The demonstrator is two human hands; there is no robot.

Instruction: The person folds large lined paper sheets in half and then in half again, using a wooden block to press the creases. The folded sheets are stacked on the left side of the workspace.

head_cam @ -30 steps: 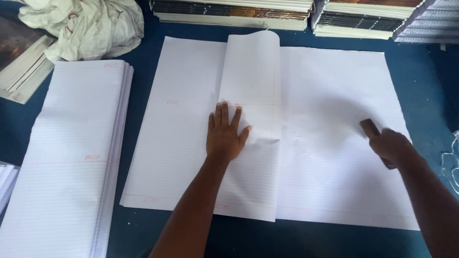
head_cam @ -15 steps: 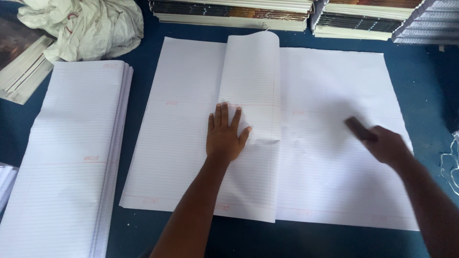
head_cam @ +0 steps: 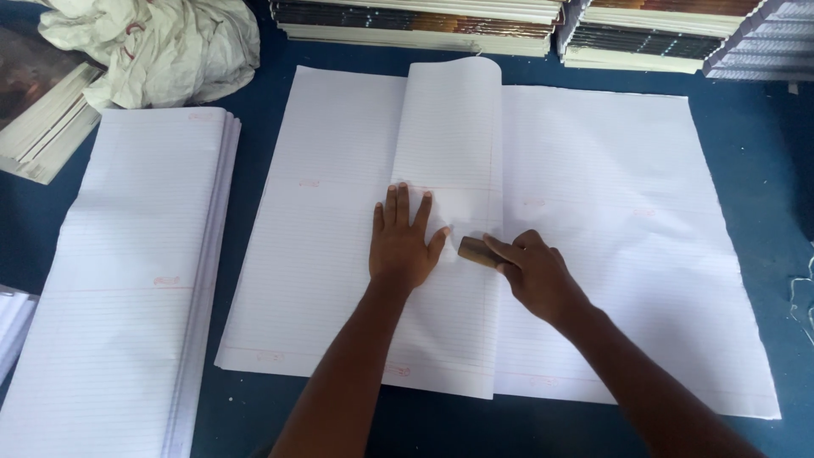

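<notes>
White ruled paper is filling the centre of the frame: a large sheet (head_cam: 593, 212) is lying flat on the blue surface (head_cam: 746, 136), with a folded-over leaf (head_cam: 445, 136) curling up toward the top middle. The left hand (head_cam: 403, 242) is pressing flat and open on the leaf, fingers spread. Just right of it, the right hand (head_cam: 534, 271) is gripping a small brown wooden block (head_cam: 476, 251) against the fold's edge. A stack of ruled sheets (head_cam: 127, 271) is sitting at the left, apart from the sheet's left edge. Book stacks (head_cam: 424, 19) are lining the top edge; bare surface is showing at the far right.
</notes>
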